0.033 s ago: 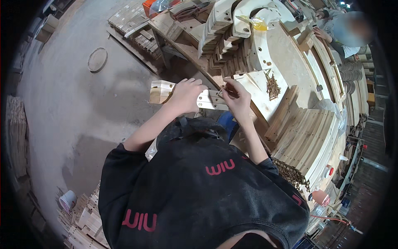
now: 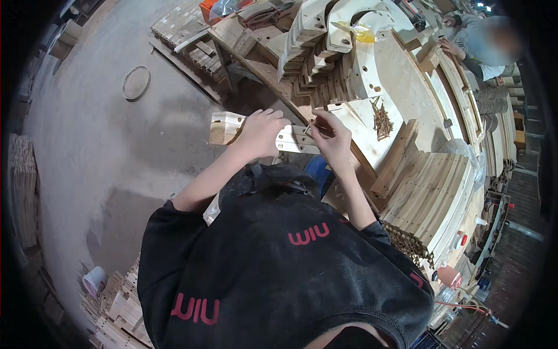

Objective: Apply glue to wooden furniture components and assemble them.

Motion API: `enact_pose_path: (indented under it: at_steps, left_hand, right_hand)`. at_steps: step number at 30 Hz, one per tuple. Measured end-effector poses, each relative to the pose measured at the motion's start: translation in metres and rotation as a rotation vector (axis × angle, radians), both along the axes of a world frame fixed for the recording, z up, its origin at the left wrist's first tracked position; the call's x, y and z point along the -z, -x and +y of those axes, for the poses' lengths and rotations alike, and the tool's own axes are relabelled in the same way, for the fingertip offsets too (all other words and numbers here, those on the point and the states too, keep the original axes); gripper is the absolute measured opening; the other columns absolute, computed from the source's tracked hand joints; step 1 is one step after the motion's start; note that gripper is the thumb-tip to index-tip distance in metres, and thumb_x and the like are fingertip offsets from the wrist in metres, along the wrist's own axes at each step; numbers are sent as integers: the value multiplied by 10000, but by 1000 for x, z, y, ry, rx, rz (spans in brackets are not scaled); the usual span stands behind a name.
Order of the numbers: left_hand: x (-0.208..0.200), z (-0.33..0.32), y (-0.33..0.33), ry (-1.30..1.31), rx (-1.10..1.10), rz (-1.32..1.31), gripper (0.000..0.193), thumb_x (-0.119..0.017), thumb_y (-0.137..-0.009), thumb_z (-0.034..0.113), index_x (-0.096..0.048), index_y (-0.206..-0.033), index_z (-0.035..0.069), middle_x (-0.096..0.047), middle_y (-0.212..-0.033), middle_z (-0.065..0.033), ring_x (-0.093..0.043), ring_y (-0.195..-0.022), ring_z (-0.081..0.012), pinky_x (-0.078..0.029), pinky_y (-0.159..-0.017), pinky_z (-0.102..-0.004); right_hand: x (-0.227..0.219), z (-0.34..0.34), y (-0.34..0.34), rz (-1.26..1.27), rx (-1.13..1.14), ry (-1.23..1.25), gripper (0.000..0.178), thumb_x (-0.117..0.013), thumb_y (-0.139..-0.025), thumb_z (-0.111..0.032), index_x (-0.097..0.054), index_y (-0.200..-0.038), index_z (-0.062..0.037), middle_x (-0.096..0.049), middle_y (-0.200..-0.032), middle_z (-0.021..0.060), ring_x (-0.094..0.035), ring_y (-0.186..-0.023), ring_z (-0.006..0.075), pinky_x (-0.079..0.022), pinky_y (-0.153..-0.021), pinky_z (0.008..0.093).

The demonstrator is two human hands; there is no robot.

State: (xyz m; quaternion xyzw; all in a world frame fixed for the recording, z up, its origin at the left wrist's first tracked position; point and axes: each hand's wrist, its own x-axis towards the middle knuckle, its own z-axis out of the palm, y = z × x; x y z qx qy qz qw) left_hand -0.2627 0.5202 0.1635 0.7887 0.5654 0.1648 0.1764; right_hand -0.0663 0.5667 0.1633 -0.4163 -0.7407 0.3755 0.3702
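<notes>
My left hand (image 2: 261,132) is closed over a bundle of pale wooden pieces (image 2: 296,139) with drilled holes along their faces. The bundle's thick squared end (image 2: 222,129) sticks out to the left of that hand. At the opposite end, my right hand (image 2: 332,136) has thumb and forefinger pinched together near a hole. Whatever lies between those fingertips is too small to make out. Beyond the right hand, a loose pile of long brass-coloured screws (image 2: 382,123) lies on a pale board on the workbench.
Curved wooden parts (image 2: 314,35) are stacked at the far side of the bench, a yellow packet (image 2: 364,34) on top. Long wooden slats (image 2: 427,192) lie stacked to the right. Another person (image 2: 474,46) stands at the far right. A round hoop (image 2: 136,84) lies on the floor.
</notes>
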Motion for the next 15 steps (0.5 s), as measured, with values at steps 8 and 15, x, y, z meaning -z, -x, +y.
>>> enact_pose_path:
  at_steps: [8, 15]
  left_hand:
    - [-4, 0, 2, 52, -6, -8, 560, -764, -468, 143, -635, -1010, 88, -567, -903, -72, -562, -933, -259, -461, -834, -369]
    - [-2, 1, 4, 59, -10, -3, 556, -762, -460, 151, -638, -999, 93, -571, -898, -75, -567, -926, -266, -468, -820, -366]
  right_hand:
    - [-4, 2, 1, -57, -36, -57, 311, -642, -760, 45, -603, -1060, -28, -632, -837, 90, -656, -769, 166, -526, -709, 265]
    - [-17, -4, 6, -84, -53, 2, 505, -628, -787, 41, -474, -1258, -57, -651, -875, 97, -670, -812, 167, -535, -733, 273]
